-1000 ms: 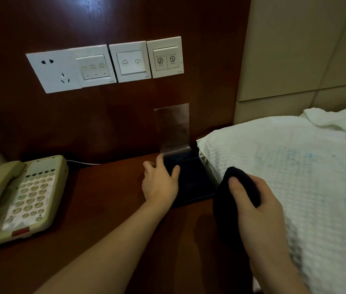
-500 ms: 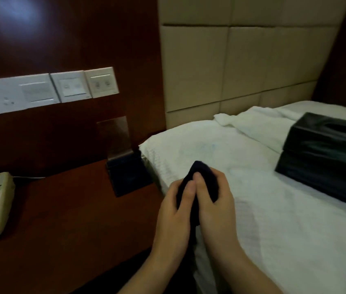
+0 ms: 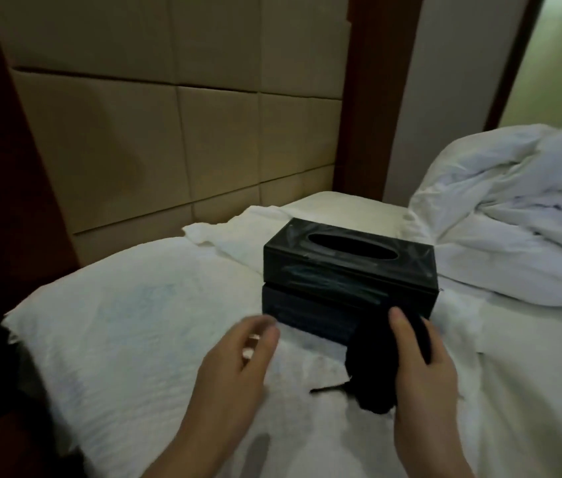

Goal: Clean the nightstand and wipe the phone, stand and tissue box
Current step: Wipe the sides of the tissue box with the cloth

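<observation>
A black tissue box with an oval slot on top lies on the white bed, in the middle of the view. My right hand grips a dark cloth just in front of the box's near right corner. My left hand hovers over the sheet close to the box's near left corner, fingers loosely curled and holding nothing. The nightstand, phone and stand are out of view.
A padded beige headboard rises behind the bed. A rumpled white duvet is piled at the right. A dark wooden panel borders the left edge, and a folded white towel lies behind the box.
The view has swung right from the nightstand to the bed. My left hand left the stand, joined the cloth, then let go. Both hands now sit near the tissue box.
</observation>
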`<state>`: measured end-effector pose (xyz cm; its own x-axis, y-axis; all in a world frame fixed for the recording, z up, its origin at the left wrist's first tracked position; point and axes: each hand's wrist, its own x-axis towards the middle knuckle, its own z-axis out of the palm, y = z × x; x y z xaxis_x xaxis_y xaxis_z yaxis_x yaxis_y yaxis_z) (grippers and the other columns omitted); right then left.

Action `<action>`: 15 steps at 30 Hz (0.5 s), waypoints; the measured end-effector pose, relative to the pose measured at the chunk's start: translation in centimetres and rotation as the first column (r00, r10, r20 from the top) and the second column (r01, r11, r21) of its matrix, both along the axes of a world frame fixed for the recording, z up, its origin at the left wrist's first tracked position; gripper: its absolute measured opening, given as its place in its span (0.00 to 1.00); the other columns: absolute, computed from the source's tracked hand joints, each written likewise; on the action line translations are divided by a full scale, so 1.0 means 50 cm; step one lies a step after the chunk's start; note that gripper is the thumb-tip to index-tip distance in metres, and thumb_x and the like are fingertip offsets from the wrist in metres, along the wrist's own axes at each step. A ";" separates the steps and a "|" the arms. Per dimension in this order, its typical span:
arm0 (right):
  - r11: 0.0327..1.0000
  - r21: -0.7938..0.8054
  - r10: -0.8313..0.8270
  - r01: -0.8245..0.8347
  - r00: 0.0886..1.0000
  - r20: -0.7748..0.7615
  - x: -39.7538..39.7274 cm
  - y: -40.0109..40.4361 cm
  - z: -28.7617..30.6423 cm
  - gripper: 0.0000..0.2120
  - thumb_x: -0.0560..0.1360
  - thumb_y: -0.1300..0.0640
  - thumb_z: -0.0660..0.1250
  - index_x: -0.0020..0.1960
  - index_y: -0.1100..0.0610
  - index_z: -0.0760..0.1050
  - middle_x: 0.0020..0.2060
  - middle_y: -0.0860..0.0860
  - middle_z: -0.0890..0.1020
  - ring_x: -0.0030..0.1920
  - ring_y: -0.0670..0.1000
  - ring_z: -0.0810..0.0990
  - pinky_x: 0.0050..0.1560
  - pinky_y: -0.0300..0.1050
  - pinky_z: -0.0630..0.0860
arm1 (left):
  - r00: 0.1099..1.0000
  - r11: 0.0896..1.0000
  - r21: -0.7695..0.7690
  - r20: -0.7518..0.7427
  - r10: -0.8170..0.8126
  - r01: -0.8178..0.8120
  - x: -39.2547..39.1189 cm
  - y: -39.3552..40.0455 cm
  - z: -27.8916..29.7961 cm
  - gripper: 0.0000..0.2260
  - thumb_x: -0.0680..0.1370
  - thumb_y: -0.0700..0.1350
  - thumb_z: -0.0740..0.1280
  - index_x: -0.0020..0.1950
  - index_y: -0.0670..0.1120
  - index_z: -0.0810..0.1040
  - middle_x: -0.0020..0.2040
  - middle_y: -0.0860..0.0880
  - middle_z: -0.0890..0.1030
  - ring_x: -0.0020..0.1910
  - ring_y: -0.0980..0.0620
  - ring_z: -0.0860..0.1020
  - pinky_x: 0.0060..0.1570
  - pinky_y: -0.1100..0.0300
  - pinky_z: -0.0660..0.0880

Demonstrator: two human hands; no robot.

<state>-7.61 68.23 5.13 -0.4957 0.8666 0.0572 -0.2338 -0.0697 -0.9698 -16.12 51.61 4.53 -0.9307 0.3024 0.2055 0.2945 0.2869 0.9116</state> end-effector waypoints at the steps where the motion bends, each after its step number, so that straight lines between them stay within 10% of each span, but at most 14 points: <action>1: 0.999 0.022 -0.039 0.039 0.999 -0.013 -0.002 0.017 0.001 0.08 0.75 0.46 0.71 0.53 0.45 0.81 0.50 0.47 0.84 0.53 0.51 0.83 0.53 0.50 0.80 | 1.000 1.000 0.011 0.008 0.017 -0.017 -0.027 0.022 0.005 0.08 0.81 0.58 0.64 0.60 0.62 0.77 0.57 0.65 0.79 0.53 0.69 0.77 0.46 0.72 0.74; 7: 0.944 0.197 -0.258 0.264 0.965 -0.055 -0.011 0.076 -0.007 0.09 0.76 0.46 0.70 0.55 0.41 0.75 0.53 0.42 0.80 0.54 0.45 0.80 0.59 0.54 0.78 | 0.995 0.995 0.078 0.085 0.054 -0.061 -0.145 0.125 0.040 0.43 0.71 0.70 0.63 0.82 0.54 0.58 0.78 0.54 0.64 0.75 0.51 0.66 0.67 0.55 0.67; 15: 0.972 0.180 -0.163 0.152 0.985 0.048 -0.021 0.104 -0.016 0.04 0.76 0.44 0.69 0.51 0.39 0.79 0.49 0.42 0.83 0.53 0.46 0.82 0.59 0.54 0.78 | 0.971 0.980 0.199 0.240 -0.016 -0.033 -0.188 0.148 0.052 0.25 0.78 0.66 0.64 0.64 0.48 0.72 0.52 0.57 0.78 0.51 0.60 0.78 0.44 0.65 0.72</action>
